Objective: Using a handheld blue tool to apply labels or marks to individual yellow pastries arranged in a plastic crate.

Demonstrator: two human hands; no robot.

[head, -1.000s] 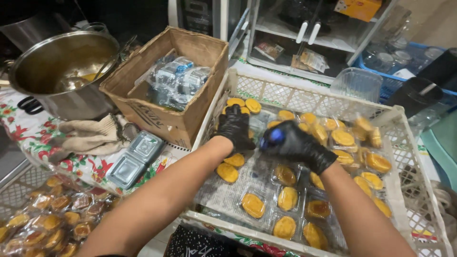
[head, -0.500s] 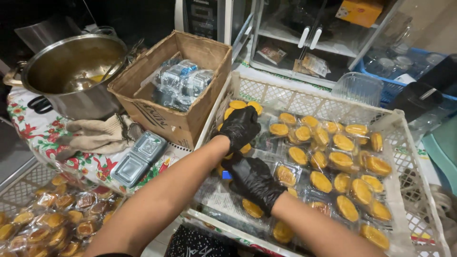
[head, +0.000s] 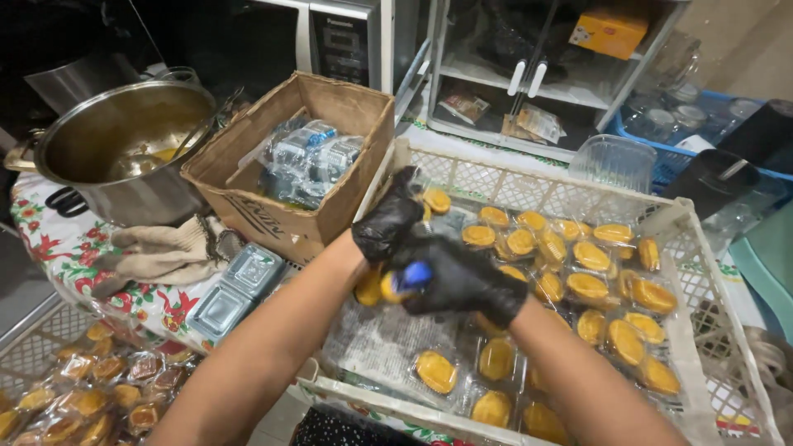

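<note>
Both gloved hands are working over the white lattice crate (head: pixel 710 272). The right hand (head: pixel 462 281) is closing around a small blue object (head: pixel 413 274), which is sitting at its fingertips beside a packaged yellow pastry (head: pixel 369 287). The left hand (head: pixel 388 221) is curling just above it; whether it is gripping anything, I cannot tell. More wrapped pastries (head: pixel 591 258) are lying right of the hands, and a cardboard box (head: pixel 297 169) is standing to their left. The step looks like handling 1 pastry at a time; the next move calls for steady fingers.
</note>
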